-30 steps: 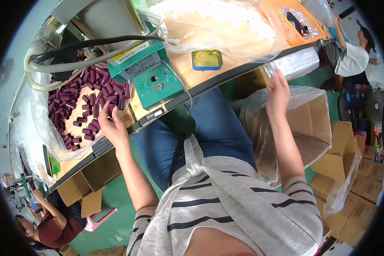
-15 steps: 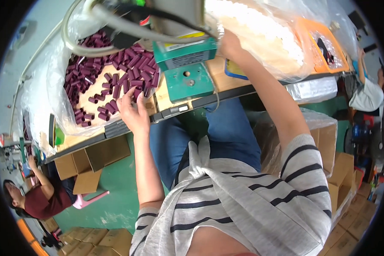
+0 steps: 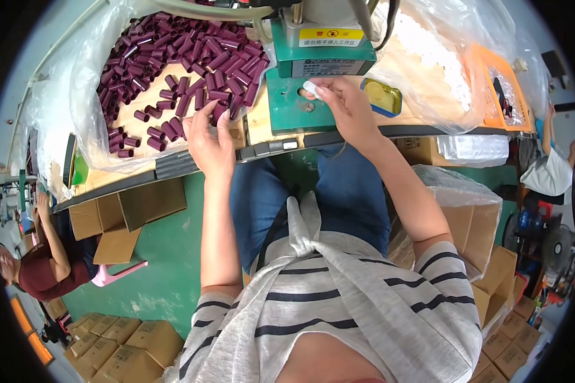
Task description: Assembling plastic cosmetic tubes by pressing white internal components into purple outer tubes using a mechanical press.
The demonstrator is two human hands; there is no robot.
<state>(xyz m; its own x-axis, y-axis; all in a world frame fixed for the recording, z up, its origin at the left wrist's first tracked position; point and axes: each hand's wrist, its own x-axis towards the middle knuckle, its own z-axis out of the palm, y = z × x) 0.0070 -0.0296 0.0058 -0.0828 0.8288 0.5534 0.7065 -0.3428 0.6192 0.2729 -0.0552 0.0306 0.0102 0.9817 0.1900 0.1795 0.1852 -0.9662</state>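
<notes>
My left hand rests at the near edge of a heap of dark purple short tubes lying on clear plastic, its fingertips pinching one purple tube. My right hand is over the green base of a small press machine and pinches a small white piece beside the hole in the base. A small green tin lies just right of that hand.
A clear bag of white parts and an orange packet lie at the right of the workbench. A plastic-lined cardboard box stands by my right knee. Cartons are stacked on the green floor. Other people work at the left and right edges.
The view has swung down and closer to the bench. My right hand came from the right over the box to the machine base, now holding a white piece. My left hand stayed at the purple tubes.
</notes>
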